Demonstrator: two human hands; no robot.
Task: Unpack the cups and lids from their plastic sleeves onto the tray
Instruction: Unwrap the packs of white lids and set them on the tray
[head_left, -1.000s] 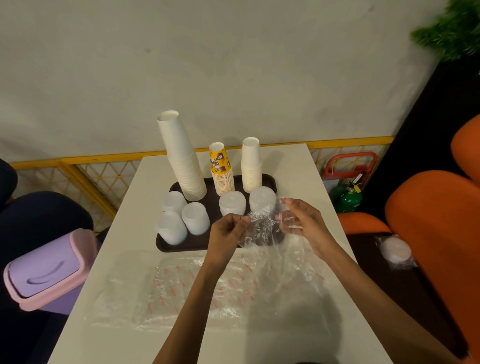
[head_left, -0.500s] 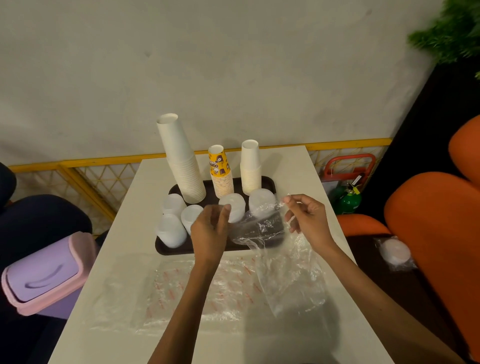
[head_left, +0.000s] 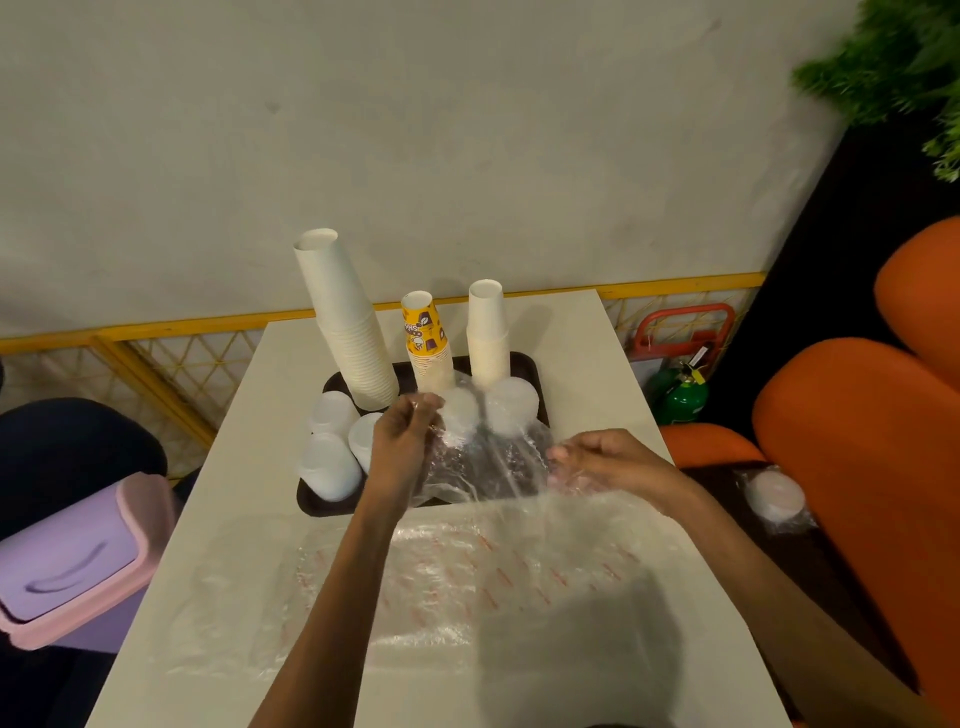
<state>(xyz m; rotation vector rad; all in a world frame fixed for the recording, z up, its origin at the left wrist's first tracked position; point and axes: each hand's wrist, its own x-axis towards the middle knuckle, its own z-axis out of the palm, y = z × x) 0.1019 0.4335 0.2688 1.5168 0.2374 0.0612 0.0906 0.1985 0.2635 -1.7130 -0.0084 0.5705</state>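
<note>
Grip, left hand (head_left: 410, 441): fingertips pinch the upper edge of the clear plastic sleeve (head_left: 483, 467), held over the tray (head_left: 311, 501).
Grip, right hand (head_left: 597, 462): fingers curled narrowly on the sleeve's 3 o'clock edge; film blurs the fingertips.
Cup stacks (head_left: 353, 332) and lid stacks (head_left: 330, 465): on tray, 12 o'clock of hands.
Tray's near rim: partly hidden behind sleeve.

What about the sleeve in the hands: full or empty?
Empty. The sleeve hangs limp between the left hand and right hand; the tray shows through it.

Café-like seating corner: cup stacks (head_left: 358, 332), orange armchairs (head_left: 852, 426).
</note>
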